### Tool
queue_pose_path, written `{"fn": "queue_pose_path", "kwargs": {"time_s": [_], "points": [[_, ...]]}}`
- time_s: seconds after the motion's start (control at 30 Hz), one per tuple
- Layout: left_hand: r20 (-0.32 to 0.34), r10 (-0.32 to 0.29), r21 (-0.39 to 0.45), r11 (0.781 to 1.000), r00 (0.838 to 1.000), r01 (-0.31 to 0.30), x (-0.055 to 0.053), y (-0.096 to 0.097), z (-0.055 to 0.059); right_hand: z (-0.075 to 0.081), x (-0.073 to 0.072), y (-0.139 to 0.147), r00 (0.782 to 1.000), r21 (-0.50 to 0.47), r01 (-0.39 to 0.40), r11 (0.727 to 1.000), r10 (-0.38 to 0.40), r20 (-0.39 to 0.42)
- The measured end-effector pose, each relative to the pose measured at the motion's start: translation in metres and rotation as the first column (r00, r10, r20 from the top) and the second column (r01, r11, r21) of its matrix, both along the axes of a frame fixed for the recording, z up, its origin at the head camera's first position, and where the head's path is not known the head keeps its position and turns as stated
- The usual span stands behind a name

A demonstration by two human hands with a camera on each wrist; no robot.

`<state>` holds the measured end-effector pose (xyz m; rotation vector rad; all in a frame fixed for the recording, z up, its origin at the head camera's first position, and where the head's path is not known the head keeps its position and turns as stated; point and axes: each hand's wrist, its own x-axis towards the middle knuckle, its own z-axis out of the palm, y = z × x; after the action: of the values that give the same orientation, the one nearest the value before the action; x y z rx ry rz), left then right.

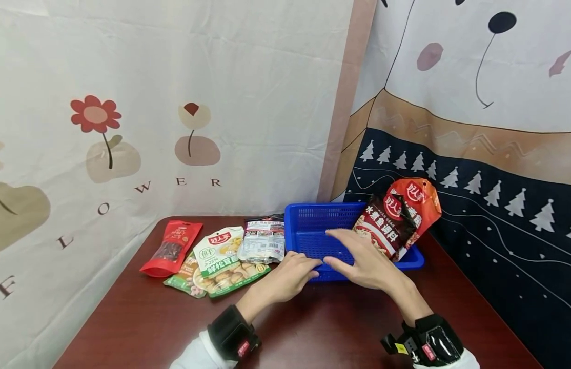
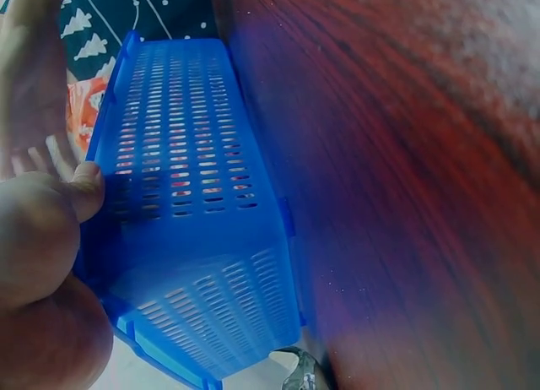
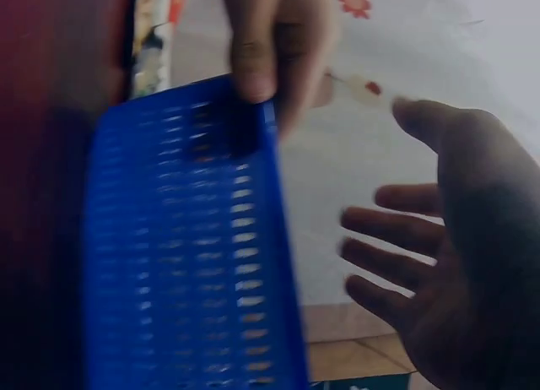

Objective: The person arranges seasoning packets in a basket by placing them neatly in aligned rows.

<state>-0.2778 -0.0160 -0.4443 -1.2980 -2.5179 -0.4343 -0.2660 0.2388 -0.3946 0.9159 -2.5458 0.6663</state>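
Note:
My left hand [image 1: 290, 277] grips the near left corner of a blue plastic basket [image 1: 308, 210], thumb and fingers pinching its rim. In the left wrist view the thumb lies over the edge of the slotted wall [image 2: 181, 137]. Over the near side of the basket my right hand [image 1: 366, 261] is held with fingers spread and nothing in them. The right wrist view shows those fingers [image 3: 392, 234] apart from the rim. A dark red and black seasoning packet [image 1: 382, 228] leans in the basket's right end, in front of an orange-red packet [image 1: 421, 205].
Left of the basket lie a silver and black packet [image 1: 262, 241], a white and green mushroom packet [image 1: 225, 266], a smaller green packet [image 1: 188, 277] partly beneath it, and a red packet [image 1: 172, 246]. Printed cloth [image 1: 248, 102] hangs behind the brown table [image 1: 313, 328].

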Motion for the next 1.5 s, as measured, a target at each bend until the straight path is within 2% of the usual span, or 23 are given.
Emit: {"fn": "queue_pose_path", "kwargs": {"time_s": [0.13, 0.23, 0.4, 0.57, 0.8, 0.97, 1.07, 1.17, 1.23, 1.3, 1.4, 1.5], "points": [[0.014, 0.001, 0.005, 1.0, 1.0, -0.001, 0.0, -0.001, 0.0, -0.014, -0.003, 0.002, 0.988, 0.096, -0.009, 0.995, -0.006, 0.153], [0.026, -0.006, 0.01, 1.0, 1.0, 0.006, 0.0, -0.002, 0.0, -0.023, -0.007, 0.003, 0.982, 0.132, -0.032, 0.991, 0.007, 0.186], [0.033, -0.024, 0.019, 1.0, 0.999, 0.023, -0.001, -0.002, -0.001, -0.032, -0.011, 0.004, 0.98, 0.14, -0.079, 0.987, 0.052, 0.192], [0.027, -0.021, 0.004, 1.0, 0.999, 0.021, -0.002, -0.002, -0.001, -0.034, -0.012, 0.002, 0.98, 0.138, -0.096, 0.986, 0.07, 0.184], [0.055, 0.009, -0.023, 1.0, 0.998, -0.008, -0.001, -0.002, 0.0, -0.037, -0.012, 0.002, 0.976, 0.117, -0.116, 0.986, 0.092, 0.195], [0.055, -0.005, -0.009, 1.0, 0.998, 0.005, 0.0, -0.003, 0.001, -0.037, -0.014, 0.002, 0.976, 0.109, -0.122, 0.986, 0.099, 0.193], [0.096, -0.046, 0.045, 0.998, 0.994, 0.042, -0.001, -0.007, 0.004, -0.037, -0.014, 0.003, 0.977, 0.113, -0.124, 0.986, 0.101, 0.191], [0.137, -0.092, 0.147, 0.987, 0.986, 0.072, -0.005, -0.015, 0.01, -0.037, -0.015, 0.002, 0.977, 0.116, -0.129, 0.985, 0.106, 0.186], [0.124, -0.105, 0.223, 0.972, 0.987, 0.075, -0.008, -0.021, 0.016, -0.037, -0.015, 0.002, 0.976, 0.114, -0.133, 0.985, 0.11, 0.185], [0.096, -0.083, 0.289, 0.956, 0.992, 0.052, -0.012, -0.028, 0.022, -0.037, -0.015, 0.002, 0.976, 0.113, -0.132, 0.985, 0.11, 0.186], [0.068, -0.009, 0.372, 0.928, 0.998, -0.016, -0.018, -0.043, 0.03, -0.037, -0.015, 0.002, 0.976, 0.111, -0.124, 0.986, 0.101, 0.195], [0.085, 0.076, 0.437, 0.893, 0.993, -0.106, -0.024, -0.059, 0.036, -0.037, -0.015, 0.002, 0.974, 0.108, -0.113, 0.988, 0.089, 0.211]]}}
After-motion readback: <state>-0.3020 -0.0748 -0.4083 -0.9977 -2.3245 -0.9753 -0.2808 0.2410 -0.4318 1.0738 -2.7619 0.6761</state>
